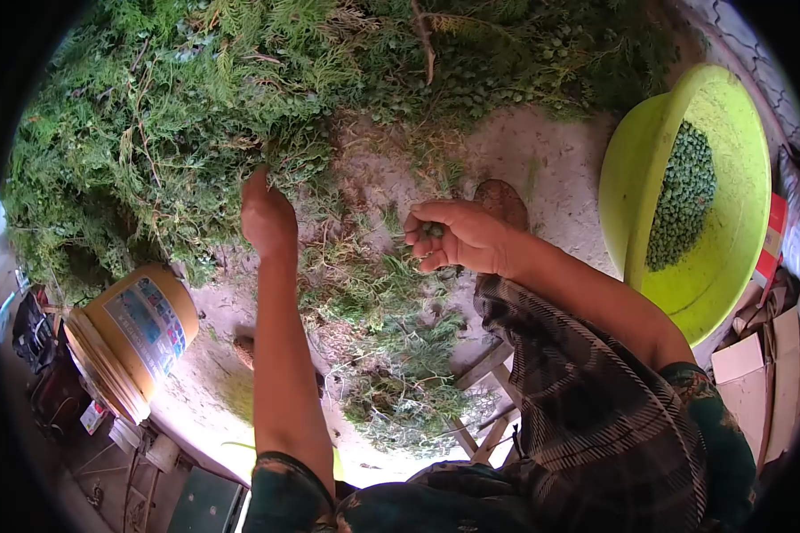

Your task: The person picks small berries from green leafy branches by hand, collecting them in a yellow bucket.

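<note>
Glossy plastic basin (738, 222), matt scaly foliage (169, 115), rough concrete floor (551, 169)

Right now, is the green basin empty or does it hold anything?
Not empty. The basin holds a band of small green berries covering part of its bottom; most of its inner wall is bare.

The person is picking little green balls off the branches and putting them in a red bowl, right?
Not quite: the head view shows the bowl is bright yellow-green, not red. The rest fits: the right hand holds small green balls, the left hand reaches into the branches, and more green balls lie in the bowl.
</note>
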Demonstrator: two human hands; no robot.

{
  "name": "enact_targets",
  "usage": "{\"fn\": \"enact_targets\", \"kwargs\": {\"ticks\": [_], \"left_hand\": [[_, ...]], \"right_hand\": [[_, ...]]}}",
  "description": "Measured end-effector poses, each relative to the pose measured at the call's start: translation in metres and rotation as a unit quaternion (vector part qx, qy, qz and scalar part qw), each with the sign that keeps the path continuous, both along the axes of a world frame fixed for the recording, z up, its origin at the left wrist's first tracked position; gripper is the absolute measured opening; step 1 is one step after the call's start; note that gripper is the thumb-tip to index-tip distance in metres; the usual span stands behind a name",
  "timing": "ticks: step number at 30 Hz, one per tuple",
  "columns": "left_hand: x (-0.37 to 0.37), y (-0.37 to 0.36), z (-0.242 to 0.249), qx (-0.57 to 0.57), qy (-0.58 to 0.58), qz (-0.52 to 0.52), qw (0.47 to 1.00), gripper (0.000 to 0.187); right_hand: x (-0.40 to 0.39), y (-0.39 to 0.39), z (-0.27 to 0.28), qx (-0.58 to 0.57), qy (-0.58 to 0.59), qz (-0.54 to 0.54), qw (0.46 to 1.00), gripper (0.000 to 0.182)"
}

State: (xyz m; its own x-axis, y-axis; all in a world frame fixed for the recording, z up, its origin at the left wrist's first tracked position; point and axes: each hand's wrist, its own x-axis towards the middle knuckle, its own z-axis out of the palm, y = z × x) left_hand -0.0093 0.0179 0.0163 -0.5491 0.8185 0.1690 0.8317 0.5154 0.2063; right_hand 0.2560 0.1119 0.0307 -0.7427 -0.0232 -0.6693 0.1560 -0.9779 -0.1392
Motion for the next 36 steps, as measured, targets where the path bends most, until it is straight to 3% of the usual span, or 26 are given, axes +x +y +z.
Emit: {"fn": "enact_targets", "kwargs": {"ticks": [1, 4, 7, 9, 12, 15, 17, 20, 22, 23, 24, 25, 26, 27, 29, 30, 34, 36], "left_hand": [[-0.005, 0.004, -0.008, 0.000, 0.001, 0.000, 1.000, 0.031], [-0.014, 0.018, -0.016, -0.273, 0.052, 0.053, 0.959, 0.056], [-0.008, 0.032, 0.024, -0.278, -0.047, 0.121, 0.952, 0.054], [-0.001, 0.029, 0.044, -0.259, -0.071, 0.144, 0.952, 0.053], [-0.018, 0.004, 0.015, -0.139, 0.016, -0.033, 0.990, 0.046], [-0.015, 0.009, -0.007, -0.187, 0.057, -0.070, 0.978, 0.050], [-0.013, 0.010, -0.017, -0.139, 0.089, -0.076, 0.983, 0.052], [-0.006, 0.026, 0.022, -0.223, 0.025, -0.019, 0.974, 0.052], [-0.004, 0.024, 0.041, -0.057, 0.000, -0.034, 0.998, 0.039], [-0.010, 0.021, 0.039, -0.058, 0.001, -0.034, 0.998, 0.039], [-0.017, 0.020, 0.042, 0.033, -0.065, -0.013, 0.997, 0.033], [-0.021, 0.019, 0.043, 0.124, -0.131, 0.008, 0.984, 0.029], [-0.026, 0.012, 0.050, 0.109, -0.318, 0.135, 0.932, 0.020], [-0.030, 0.009, 0.050, 0.109, -0.317, 0.134, 0.932, 0.020], [-0.040, 0.002, 0.049, 0.224, -0.578, 0.262, 0.739, 0.013], [-0.037, 0.004, 0.055, 0.196, -0.640, 0.318, 0.671, 0.010], [-0.025, 0.001, 0.062, 0.212, -0.663, 0.291, 0.656, 0.011], [-0.025, -0.005, 0.061, 0.202, -0.661, 0.254, 0.677, 0.014]], "right_hand": [[-0.001, 0.000, 0.000, 0.009, -0.016, -0.001, 1.000, 0.024], [-0.003, 0.001, 0.000, 0.028, -0.034, 0.000, 0.999, 0.023], [-0.003, 0.006, 0.003, 0.045, -0.041, 0.000, 0.998, 0.022], [-0.002, 0.008, 0.003, 0.053, -0.045, -0.003, 0.998, 0.022], [-0.003, 0.006, 0.000, 0.051, -0.053, -0.002, 0.997, 0.021], [-0.004, 0.007, 0.002, 0.049, -0.060, -0.005, 0.997, 0.021], [-0.005, 0.006, 0.008, 0.063, -0.068, 0.001, 0.996, 0.021], [-0.002, 0.007, 0.004, 0.063, -0.054, -0.011, 0.996, 0.021], [-0.003, 0.010, 0.004, 0.065, -0.059, -0.014, 0.996, 0.021], [-0.003, 0.011, 0.004, 0.068, -0.065, -0.013, 0.996, 0.021], [-0.004, 0.011, 0.004, 0.068, -0.063, -0.013, 0.996, 0.021], [-0.005, 0.012, 0.005, 0.069, -0.062, -0.014, 0.996, 0.022], [-0.006, 0.012, 0.005, 0.070, -0.061, -0.016, 0.996, 0.022], [-0.006, 0.012, 0.005, 0.070, -0.060, -0.017, 0.996, 0.022], [-0.005, 0.012, 0.006, 0.079, -0.055, -0.018, 0.995, 0.023], [-0.005, 0.012, 0.008, 0.079, -0.054, -0.019, 0.995, 0.023], [-0.003, 0.016, 0.016, 0.098, -0.040, 0.020, 0.994, 0.023], [-0.005, 0.020, 0.023, 0.102, -0.015, 0.040, 0.994, 0.022]]}}
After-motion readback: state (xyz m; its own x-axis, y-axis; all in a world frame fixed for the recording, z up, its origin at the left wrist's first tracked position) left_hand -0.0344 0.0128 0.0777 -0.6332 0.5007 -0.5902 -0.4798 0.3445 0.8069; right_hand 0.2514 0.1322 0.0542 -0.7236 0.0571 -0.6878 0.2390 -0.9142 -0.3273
